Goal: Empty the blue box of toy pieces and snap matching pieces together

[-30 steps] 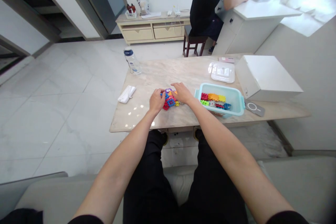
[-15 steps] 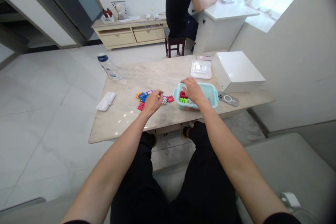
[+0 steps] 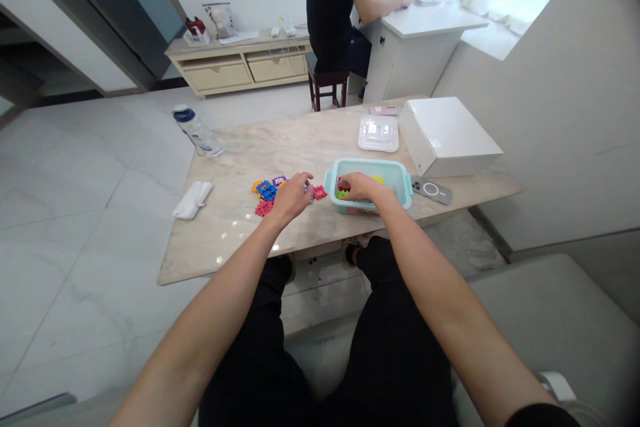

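Note:
My left hand (image 3: 294,195) hovers over the right part of a pile of colourful interlocking plastic pieces (image 3: 268,191) on the table. Its fingers are loosely bent and apart, with nothing visible in them. A red piece (image 3: 319,193) lies just right of that hand. My right hand (image 3: 363,187) reaches down into a light blue plastic bin (image 3: 393,169), thumb and fingers apart around red and green pieces (image 3: 343,194). Whether it touches them I cannot make out. A yellow piece (image 3: 377,179) shows behind the hand inside the bin.
A grey phone (image 3: 433,191) lies right of the bin, before a white box (image 3: 453,137). Behind the bin sits a clear plastic lid (image 3: 379,133). A water bottle (image 3: 197,131) and a tissue pack (image 3: 193,200) are at the left. Another person (image 3: 335,7) sits at a white counter.
My right hand has gone from above the bin's rim down into it. My left hand stays over the pile. The co-worker has raised one hand. The view has shifted slightly.

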A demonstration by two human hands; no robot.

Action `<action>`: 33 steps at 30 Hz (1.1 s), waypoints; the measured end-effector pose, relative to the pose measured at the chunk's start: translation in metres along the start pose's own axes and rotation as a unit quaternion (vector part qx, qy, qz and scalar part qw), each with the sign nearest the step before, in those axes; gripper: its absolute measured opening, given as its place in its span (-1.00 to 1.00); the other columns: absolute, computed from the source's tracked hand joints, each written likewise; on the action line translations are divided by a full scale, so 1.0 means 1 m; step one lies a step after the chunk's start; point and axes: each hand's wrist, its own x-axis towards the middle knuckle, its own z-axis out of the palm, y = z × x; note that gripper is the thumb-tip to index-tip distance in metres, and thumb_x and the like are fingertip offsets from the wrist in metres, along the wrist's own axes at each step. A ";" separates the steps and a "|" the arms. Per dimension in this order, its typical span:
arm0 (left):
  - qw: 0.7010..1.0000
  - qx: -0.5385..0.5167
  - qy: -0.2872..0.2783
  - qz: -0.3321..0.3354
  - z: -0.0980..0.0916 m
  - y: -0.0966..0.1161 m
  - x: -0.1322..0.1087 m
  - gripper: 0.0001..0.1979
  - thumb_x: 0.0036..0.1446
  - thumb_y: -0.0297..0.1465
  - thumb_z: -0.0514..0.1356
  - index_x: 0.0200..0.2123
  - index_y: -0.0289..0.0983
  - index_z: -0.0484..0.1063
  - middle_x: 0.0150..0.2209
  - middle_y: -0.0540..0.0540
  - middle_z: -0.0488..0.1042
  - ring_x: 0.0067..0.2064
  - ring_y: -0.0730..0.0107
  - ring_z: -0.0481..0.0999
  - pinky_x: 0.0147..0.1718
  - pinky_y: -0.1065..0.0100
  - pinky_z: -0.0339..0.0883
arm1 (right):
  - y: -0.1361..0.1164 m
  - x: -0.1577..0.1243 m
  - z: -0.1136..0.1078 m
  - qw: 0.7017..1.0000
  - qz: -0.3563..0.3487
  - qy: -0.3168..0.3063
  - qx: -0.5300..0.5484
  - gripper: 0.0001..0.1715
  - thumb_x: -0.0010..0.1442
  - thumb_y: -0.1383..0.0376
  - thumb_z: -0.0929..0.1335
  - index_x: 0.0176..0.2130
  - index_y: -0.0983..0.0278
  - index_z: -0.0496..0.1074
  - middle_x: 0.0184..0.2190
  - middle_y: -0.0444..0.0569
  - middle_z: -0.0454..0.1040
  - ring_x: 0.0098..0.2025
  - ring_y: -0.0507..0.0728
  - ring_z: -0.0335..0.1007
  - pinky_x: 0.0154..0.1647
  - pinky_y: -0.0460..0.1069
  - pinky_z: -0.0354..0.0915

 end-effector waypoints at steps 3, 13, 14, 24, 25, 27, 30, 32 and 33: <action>1.000 -0.007 0.010 -0.007 -0.005 -0.007 0.000 -0.67 0.42 -0.38 0.19 0.18 -0.19 0.56 0.00 -0.20 0.70 0.02 0.03 0.67 -0.01 0.16 0.47 | 0.001 0.004 0.001 1.000 0.008 -0.023 0.004 -0.61 0.21 0.23 0.54 0.04 0.22 0.69 -0.05 0.00 0.76 -0.13 0.19 0.65 -0.16 -0.06 0.39; 0.998 -0.034 0.031 -0.048 -0.017 -0.035 -0.008 -0.70 0.37 -0.33 0.22 0.10 -0.18 0.61 -0.05 -0.19 0.72 -0.06 0.07 0.69 -0.03 0.18 0.49 | -0.010 0.010 -0.005 0.998 0.025 -0.049 -0.012 -0.47 0.20 0.27 0.50 0.16 0.21 0.68 0.11 0.11 0.74 0.04 0.34 0.71 0.06 0.05 0.50; 0.997 -0.037 0.029 -0.053 -0.018 -0.038 -0.009 -0.71 0.36 -0.34 0.21 0.08 -0.19 0.62 -0.07 -0.19 0.73 -0.07 0.07 0.70 -0.04 0.18 0.49 | -0.011 0.010 -0.005 0.998 0.026 -0.048 -0.016 -0.47 0.21 0.27 0.50 0.16 0.22 0.68 0.12 0.14 0.73 0.06 0.35 0.71 0.08 0.06 0.50; 0.988 -0.116 0.044 -0.092 -0.031 -0.060 -0.016 -0.71 0.28 -0.28 0.23 -0.02 -0.21 0.65 -0.19 -0.15 0.73 -0.16 0.13 0.69 -0.12 0.24 0.49 | -0.012 0.011 0.001 0.995 0.055 -0.065 -0.049 -0.21 0.11 0.39 0.52 0.32 0.16 0.60 0.24 0.12 0.68 0.17 0.40 0.68 0.23 0.14 0.52; 0.987 -0.119 0.047 -0.097 -0.032 -0.060 -0.016 -0.72 0.28 -0.29 0.23 -0.02 -0.21 0.65 -0.20 -0.14 0.72 -0.16 0.14 0.68 -0.12 0.25 0.49 | -0.013 0.011 0.001 0.995 0.057 -0.068 -0.051 -0.20 0.10 0.39 0.52 0.32 0.15 0.59 0.24 0.12 0.67 0.17 0.40 0.69 0.23 0.15 0.52; 0.985 -0.121 0.052 -0.108 -0.034 -0.061 -0.017 -0.72 0.27 -0.31 0.22 -0.03 -0.21 0.66 -0.22 -0.12 0.72 -0.18 0.15 0.67 -0.12 0.26 0.49 | -0.017 0.009 -0.001 0.994 0.062 -0.073 -0.053 -0.21 0.09 0.37 0.53 0.31 0.16 0.60 0.24 0.14 0.68 0.15 0.42 0.69 0.21 0.17 0.54; 0.984 -0.122 0.055 -0.119 -0.035 -0.061 -0.017 -0.72 0.27 -0.32 0.22 -0.04 -0.22 0.67 -0.25 -0.11 0.71 -0.20 0.17 0.66 -0.13 0.27 0.49 | -0.021 0.006 -0.003 0.993 0.069 -0.074 -0.054 -0.17 0.04 0.36 0.55 0.31 0.19 0.60 0.21 0.18 0.69 0.13 0.46 0.70 0.14 0.19 0.57; 0.984 -0.124 0.053 -0.120 -0.035 -0.061 -0.017 -0.72 0.27 -0.31 0.22 -0.04 -0.22 0.67 -0.26 -0.10 0.71 -0.21 0.18 0.65 -0.12 0.27 0.49 | -0.022 0.005 -0.004 0.994 0.066 -0.071 -0.053 -0.09 0.01 0.38 0.56 0.34 0.17 0.57 0.21 0.16 0.69 0.13 0.45 0.70 0.12 0.18 0.57; 0.983 -0.126 0.052 -0.120 -0.034 -0.062 -0.017 -0.71 0.27 -0.31 0.22 -0.04 -0.23 0.67 -0.26 -0.10 0.71 -0.20 0.18 0.65 -0.11 0.27 0.50 | -0.022 0.004 -0.003 0.994 0.064 -0.069 -0.053 -0.08 0.01 0.37 0.56 0.36 0.16 0.55 0.22 0.15 0.69 0.13 0.44 0.70 0.12 0.17 0.57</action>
